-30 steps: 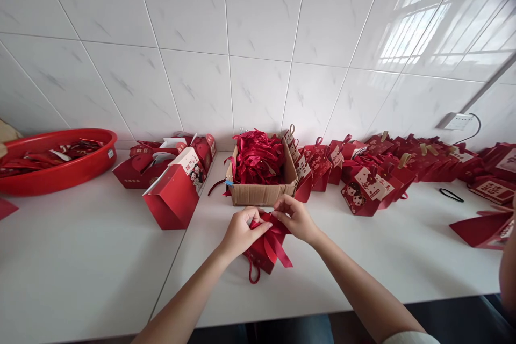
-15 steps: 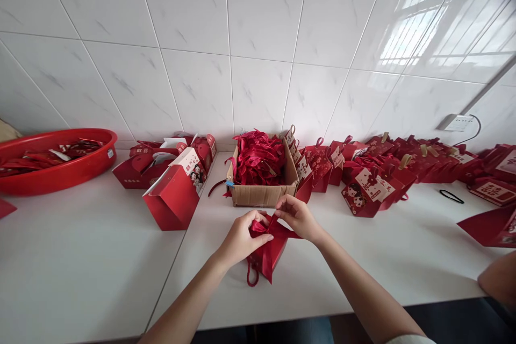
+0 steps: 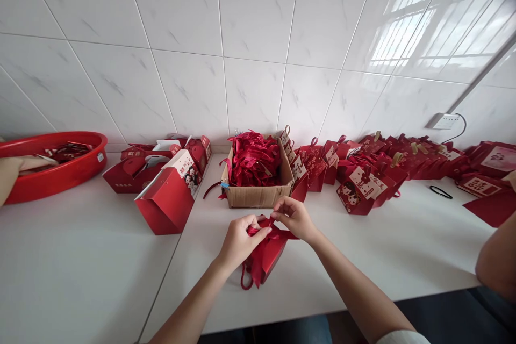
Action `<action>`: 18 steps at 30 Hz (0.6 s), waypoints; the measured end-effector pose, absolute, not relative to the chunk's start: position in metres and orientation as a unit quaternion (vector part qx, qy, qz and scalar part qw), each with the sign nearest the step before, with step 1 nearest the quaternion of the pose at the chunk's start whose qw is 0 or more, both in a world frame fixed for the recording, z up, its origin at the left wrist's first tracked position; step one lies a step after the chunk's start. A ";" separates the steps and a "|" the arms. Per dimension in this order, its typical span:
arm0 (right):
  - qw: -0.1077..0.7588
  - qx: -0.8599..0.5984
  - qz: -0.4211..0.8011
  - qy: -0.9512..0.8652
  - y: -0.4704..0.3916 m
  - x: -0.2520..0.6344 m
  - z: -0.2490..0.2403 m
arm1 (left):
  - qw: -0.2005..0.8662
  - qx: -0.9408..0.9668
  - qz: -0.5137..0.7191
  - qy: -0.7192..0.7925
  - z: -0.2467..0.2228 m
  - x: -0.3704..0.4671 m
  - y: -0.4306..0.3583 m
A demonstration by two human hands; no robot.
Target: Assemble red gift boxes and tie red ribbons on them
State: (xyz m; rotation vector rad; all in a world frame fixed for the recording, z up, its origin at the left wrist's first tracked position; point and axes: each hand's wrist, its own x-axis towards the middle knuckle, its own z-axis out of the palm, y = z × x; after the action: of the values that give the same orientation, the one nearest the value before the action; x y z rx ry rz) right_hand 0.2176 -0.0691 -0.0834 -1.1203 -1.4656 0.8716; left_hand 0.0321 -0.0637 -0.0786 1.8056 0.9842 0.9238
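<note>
Two-handed grip over a small red box (image 3: 276,254) on a white table (image 3: 217,306). The left hand (image 3: 243,239) pinches red ribbon (image 3: 257,269) between thumb and forefinger at the top of the box; the right hand (image 3: 295,219), just beside it, pinches a further part of the ribbon between thumb and fingertips. The box lies directly beneath the grip, partly hidden by the hands and the ribbon; a cord loop (image 3: 243,278) extends from its near left side onto the tabletop. Just beyond the grip, the near wall of a cardboard carton (image 3: 260,199) limits forward movement; the carton holds a heap of loose ribbons (image 3: 256,158). To the left of the grip, bare tabletop, crossed by a seam, runs as far as a group of larger red boxes (image 3: 164,201). To the right, a broad stretch of tabletop lies between the rows of finished-looking gift boxes (image 3: 358,196) and the front edge. That edge passes on the near side of the grip, beneath both forearms.
</note>
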 end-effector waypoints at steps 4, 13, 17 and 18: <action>0.536 -0.473 0.362 -0.598 -0.067 0.218 -0.084 | 0.416 0.735 0.360 0.396 -0.078 0.031 -0.064; 0.550 -0.478 0.347 -0.590 -0.071 0.217 -0.080 | 0.378 0.738 0.361 0.427 -0.078 0.032 -0.063; 0.548 -0.479 0.332 -0.600 -0.074 0.215 -0.078 | 0.382 0.735 0.363 0.425 -0.079 0.031 -0.062; 0.548 -0.480 0.326 -0.602 -0.074 0.215 -0.078 | 0.385 0.734 0.365 0.424 -0.079 0.031 -0.062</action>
State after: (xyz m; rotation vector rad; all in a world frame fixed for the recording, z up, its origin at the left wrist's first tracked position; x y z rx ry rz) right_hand 0.2151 -0.0743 -0.0776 -1.1378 -1.4253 0.7725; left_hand 0.0312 -0.0620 -0.0794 1.8706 1.0796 0.9298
